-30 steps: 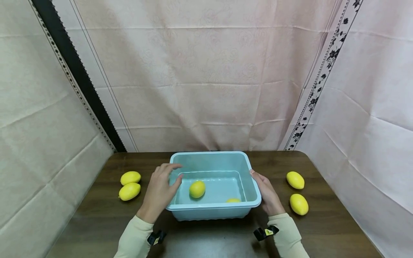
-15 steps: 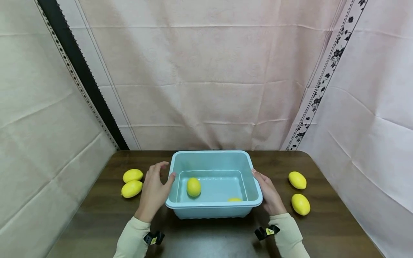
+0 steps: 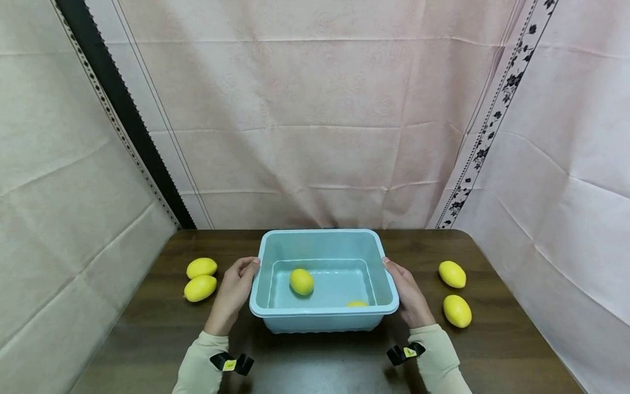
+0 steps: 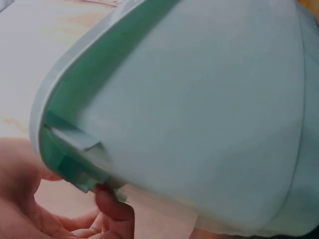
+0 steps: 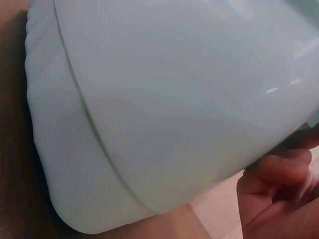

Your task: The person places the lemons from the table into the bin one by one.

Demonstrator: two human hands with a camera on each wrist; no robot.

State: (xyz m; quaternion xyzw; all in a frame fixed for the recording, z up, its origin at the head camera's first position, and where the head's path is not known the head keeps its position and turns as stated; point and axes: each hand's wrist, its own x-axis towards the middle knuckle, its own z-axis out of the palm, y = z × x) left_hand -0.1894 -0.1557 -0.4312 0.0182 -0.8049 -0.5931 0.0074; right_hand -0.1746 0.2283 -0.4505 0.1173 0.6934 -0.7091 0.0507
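A light blue plastic basin (image 3: 325, 313) stands in the middle of the table in the head view. One lemon (image 3: 302, 282) lies on its floor, left of centre; another lemon (image 3: 356, 303) is mostly hidden by the front wall. My left hand (image 3: 236, 287) grips the left rim, thumb on top; the left wrist view shows its fingers (image 4: 115, 206) curled under the rim's edge. On the opposite side, my right hand (image 3: 407, 293) holds the right rim, its fingers (image 5: 279, 172) bent beneath it in the right wrist view.
Two lemons (image 3: 200, 288) lie close together left of the basin. To its right are two more, a rear lemon (image 3: 451, 274) and a front lemon (image 3: 457, 311). The dark wooden table (image 3: 325, 364) is bounded by pale cloth (image 3: 305, 137) behind and at both sides.
My left hand has drawn back from over the basin's left side and taken hold of the left rim. The visible lemon has rolled a little inside. My right hand keeps its hold.
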